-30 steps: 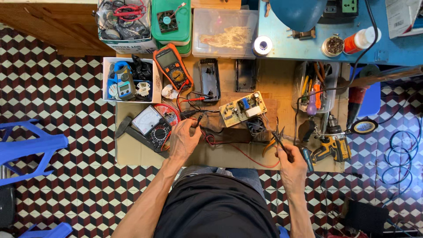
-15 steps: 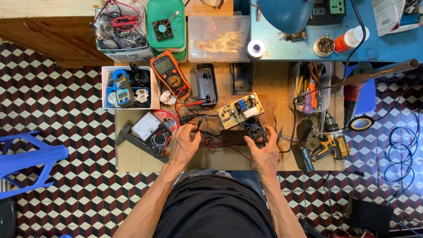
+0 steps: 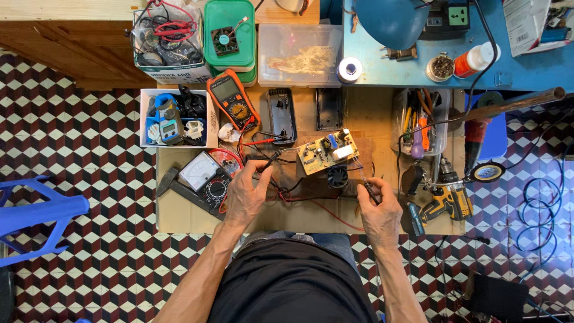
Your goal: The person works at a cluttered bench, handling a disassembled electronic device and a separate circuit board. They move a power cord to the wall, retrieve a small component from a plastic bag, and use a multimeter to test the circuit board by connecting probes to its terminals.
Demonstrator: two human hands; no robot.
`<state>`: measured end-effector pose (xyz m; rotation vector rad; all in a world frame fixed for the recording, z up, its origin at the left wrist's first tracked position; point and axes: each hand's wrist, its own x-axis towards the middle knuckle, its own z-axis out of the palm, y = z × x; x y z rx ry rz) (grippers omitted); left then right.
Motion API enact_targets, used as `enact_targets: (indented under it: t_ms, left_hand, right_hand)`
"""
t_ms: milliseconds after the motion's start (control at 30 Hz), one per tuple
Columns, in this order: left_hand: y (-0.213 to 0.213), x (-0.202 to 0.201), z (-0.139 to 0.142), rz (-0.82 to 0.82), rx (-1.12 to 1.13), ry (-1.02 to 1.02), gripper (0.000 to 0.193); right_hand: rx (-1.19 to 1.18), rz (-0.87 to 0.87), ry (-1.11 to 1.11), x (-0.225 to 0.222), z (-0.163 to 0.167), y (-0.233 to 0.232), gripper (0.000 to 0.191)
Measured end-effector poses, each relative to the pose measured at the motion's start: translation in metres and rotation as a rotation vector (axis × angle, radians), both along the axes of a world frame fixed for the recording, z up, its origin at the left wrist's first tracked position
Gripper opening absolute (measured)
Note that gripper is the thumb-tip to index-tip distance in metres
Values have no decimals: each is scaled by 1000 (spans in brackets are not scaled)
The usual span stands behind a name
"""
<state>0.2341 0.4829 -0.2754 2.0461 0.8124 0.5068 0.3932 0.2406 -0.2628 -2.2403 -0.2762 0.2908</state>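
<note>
Pinching a black probe (image 3: 270, 160) in the left hand (image 3: 246, 192) and a red probe (image 3: 366, 186) in the right hand (image 3: 379, 210), the person is touching the circuit board (image 3: 327, 152) mid-desk, needing steady tips.

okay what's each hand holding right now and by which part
Left hand pinches a black test probe near its rear end. Right hand grips another thin probe by its handle, beside the circuit board.

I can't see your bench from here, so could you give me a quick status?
Left hand holds a black probe. Right hand pinches a thin probe by the circuit board. Loose wires tangled between both hands.
</note>
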Motion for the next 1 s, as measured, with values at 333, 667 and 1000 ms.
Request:
enact_targets:
  t_ms: [333,667,1000]
  left_hand:
    - [8,-10,-12,-29,-16,123,19]
    - [-3,-15,-23,-65,-19,172,20]
    - [0,-19,-17,-132,-22,152,21]
  right_hand:
    - [72,-24,128,-8,-18,-14,46]
    - [74,-83,228,-46,-43,16,73]
    - [74,-157,123,-52,-41,42,62]
